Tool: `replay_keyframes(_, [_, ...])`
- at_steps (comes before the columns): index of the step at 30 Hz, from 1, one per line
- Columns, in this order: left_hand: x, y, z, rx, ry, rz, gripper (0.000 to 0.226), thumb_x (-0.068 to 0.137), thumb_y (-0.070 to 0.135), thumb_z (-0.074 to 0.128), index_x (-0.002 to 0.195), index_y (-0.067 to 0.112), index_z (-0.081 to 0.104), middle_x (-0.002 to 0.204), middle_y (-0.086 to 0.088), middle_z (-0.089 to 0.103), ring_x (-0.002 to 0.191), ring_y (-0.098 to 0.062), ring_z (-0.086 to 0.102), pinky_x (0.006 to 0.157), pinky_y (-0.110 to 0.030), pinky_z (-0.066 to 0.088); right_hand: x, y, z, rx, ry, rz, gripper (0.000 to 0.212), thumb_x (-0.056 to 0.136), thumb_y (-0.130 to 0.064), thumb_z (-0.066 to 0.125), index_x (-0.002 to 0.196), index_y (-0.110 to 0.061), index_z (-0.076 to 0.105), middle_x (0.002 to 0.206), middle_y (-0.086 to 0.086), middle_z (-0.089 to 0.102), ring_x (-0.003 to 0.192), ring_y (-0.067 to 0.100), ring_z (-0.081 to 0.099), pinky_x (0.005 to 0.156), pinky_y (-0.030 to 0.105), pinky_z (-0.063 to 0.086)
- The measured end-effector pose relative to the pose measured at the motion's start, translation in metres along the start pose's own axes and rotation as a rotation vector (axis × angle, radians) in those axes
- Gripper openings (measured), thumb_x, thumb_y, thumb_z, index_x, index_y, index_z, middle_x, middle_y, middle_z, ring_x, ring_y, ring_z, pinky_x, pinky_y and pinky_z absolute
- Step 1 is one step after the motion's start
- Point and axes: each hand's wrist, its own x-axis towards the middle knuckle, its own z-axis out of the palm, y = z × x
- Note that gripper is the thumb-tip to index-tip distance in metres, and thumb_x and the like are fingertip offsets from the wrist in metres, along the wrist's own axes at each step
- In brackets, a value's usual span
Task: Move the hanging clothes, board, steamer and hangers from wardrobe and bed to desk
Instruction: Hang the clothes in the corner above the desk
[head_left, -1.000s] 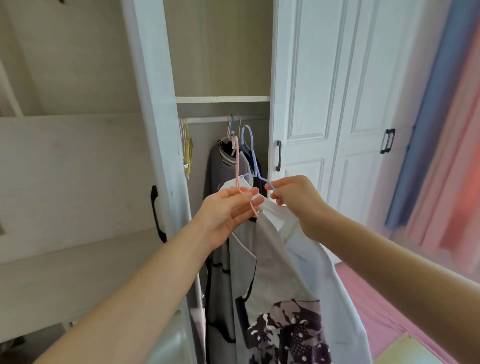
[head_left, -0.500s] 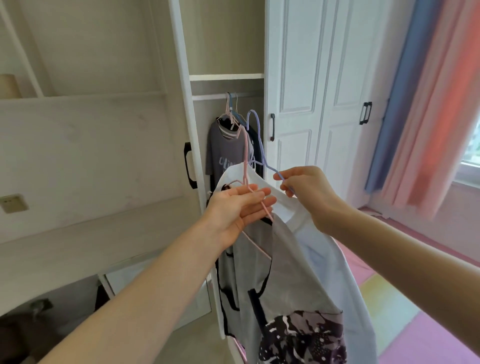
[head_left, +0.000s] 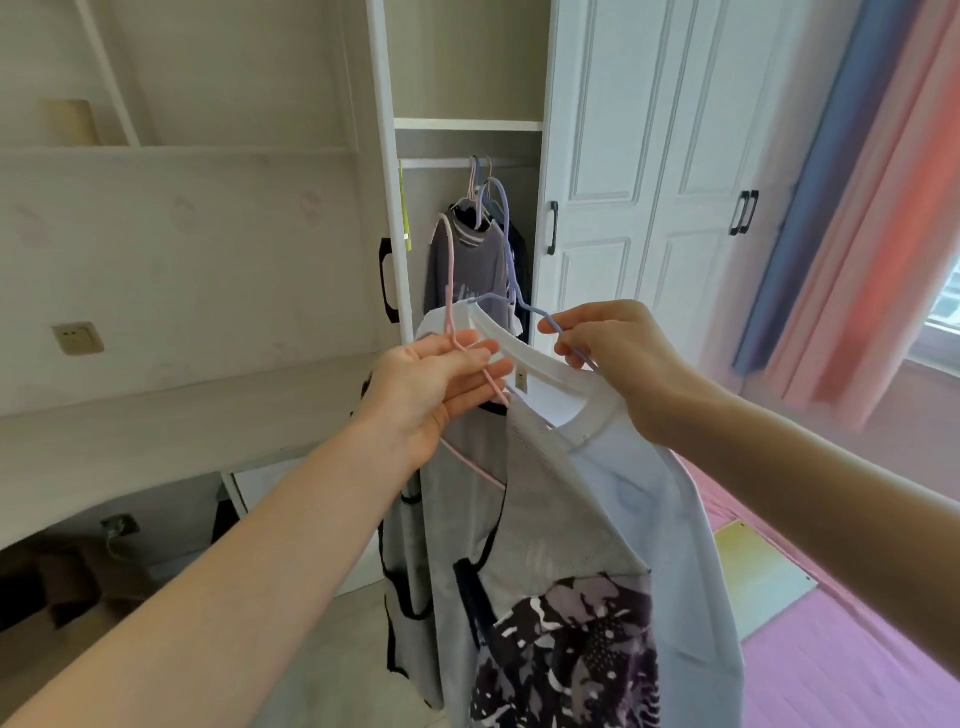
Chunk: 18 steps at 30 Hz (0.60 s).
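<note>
The left hand (head_left: 434, 387) is closed around the neck of a pink hanger (head_left: 450, 291), fingers curled over the wire where the hook meets the shoulders; the hook rises straight above that hand, and one pink arm of the hanger runs down below the palm into a grey garment with black trim (head_left: 457, 499) that hangs beneath the wrist. The right hand (head_left: 618, 358) pinches the wire of a blue hanger (head_left: 501, 244) between thumb and fingers; its hook stands up and to the left of that hand, between the two hands, and it carries a white T-shirt (head_left: 644, 519) whose ribbed collar stretches from one hand to the other. The white shirt drapes down below the right wrist, partly over the grey garment; a dark patterned print (head_left: 566, 654) shows low down, under both forearms. Beyond the hands the wardrobe (head_left: 467, 124) stands open; a grey top (head_left: 467, 275) and a darker garment hang on its rail (head_left: 514, 162), directly behind the raised hooks. Left of the left forearm runs a pale surface (head_left: 171, 415) against the wall; right of the right arm lie white wardrobe doors (head_left: 649, 182), striped curtains (head_left: 852, 208) and a pink bed cover (head_left: 857, 649).
</note>
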Motion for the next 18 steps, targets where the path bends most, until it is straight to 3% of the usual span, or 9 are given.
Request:
replay_keyframes(5, [-0.03, -0.003, -0.003, -0.071, 0.125, 0.041, 0.027, 0.084, -0.01, 0.061, 0.11, -0.006, 0.06, 0.088, -0.013, 0.074, 0.073, -0.024, 0.074, 0.058, -0.028, 0.058, -0.02, -0.001, -0.004, -0.016, -0.083, -0.036, 0.028, 0.088, 0.001, 0.049, 0.09, -0.013, 0.073, 0.067, -0.001, 0.057, 0.062, 0.008, 0.049, 0.052, 0.009, 0.039])
replay_keyframes(11, [-0.068, -0.002, -0.016, -0.184, 0.26, 0.063, 0.022, 0.087, -0.008, 0.057, 0.109, -0.002, 0.059, 0.083, -0.01, 0.074, 0.072, -0.023, 0.073, 0.057, -0.028, 0.058, -0.046, -0.001, 0.007, -0.001, -0.231, -0.14, 0.017, 0.092, -0.016, 0.059, 0.083, -0.013, 0.073, 0.065, 0.001, 0.057, 0.065, 0.014, 0.047, 0.067, 0.028, 0.041])
replay_keyframes(15, [-0.092, 0.001, -0.031, -0.323, 0.3, 0.047, 0.022, 0.088, -0.006, 0.056, 0.11, -0.003, 0.058, 0.089, -0.013, 0.074, 0.077, -0.025, 0.074, 0.06, -0.032, 0.06, -0.059, -0.006, 0.024, 0.008, -0.306, -0.205, 0.017, 0.093, -0.016, 0.057, 0.087, -0.02, 0.072, 0.064, -0.006, 0.057, 0.064, 0.013, 0.047, 0.067, 0.029, 0.042])
replay_keyframes(18, [-0.113, 0.006, -0.045, -0.421, 0.33, 0.041, 0.014, 0.087, -0.006, 0.056, 0.1, -0.004, 0.061, 0.094, -0.014, 0.074, 0.083, -0.027, 0.073, 0.07, -0.037, 0.061, -0.067, -0.013, 0.042, 0.002, -0.382, -0.259, 0.02, 0.094, -0.014, 0.054, 0.09, -0.019, 0.073, 0.066, -0.005, 0.057, 0.062, 0.012, 0.046, 0.065, 0.028, 0.041])
